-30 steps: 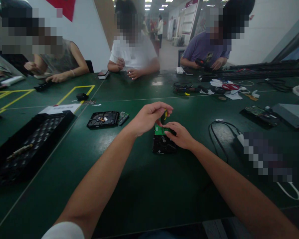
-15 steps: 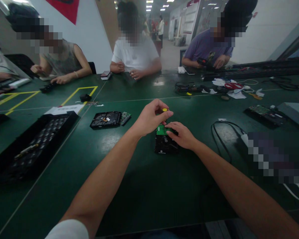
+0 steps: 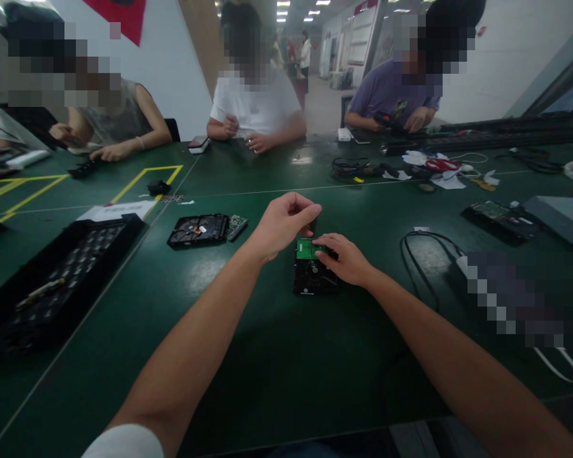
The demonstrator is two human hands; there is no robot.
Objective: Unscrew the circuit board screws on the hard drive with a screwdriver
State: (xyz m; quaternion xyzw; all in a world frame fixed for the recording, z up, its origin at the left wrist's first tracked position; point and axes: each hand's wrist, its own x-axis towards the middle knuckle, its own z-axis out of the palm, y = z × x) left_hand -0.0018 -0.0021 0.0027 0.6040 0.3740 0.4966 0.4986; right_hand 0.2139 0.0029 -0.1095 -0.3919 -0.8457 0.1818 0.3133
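Note:
A black hard drive lies on the green table in front of me, with a green circuit board at its far end. My left hand is closed in a pinch around a small dark screwdriver, held upright over the board. My right hand rests on the drive's right side, fingers pressed onto the board's edge.
A second opened hard drive with a loose board lies to the left. A black tray fills the near left. A cable and white charger lie to the right. Three people sit across the table, with more drives and tools at the far right.
My left hand has turned slightly and dropped closer to the board; the tool's yellow cap, visible half a second ago, is now hidden by my fingers. My right hand has stayed on the drive.

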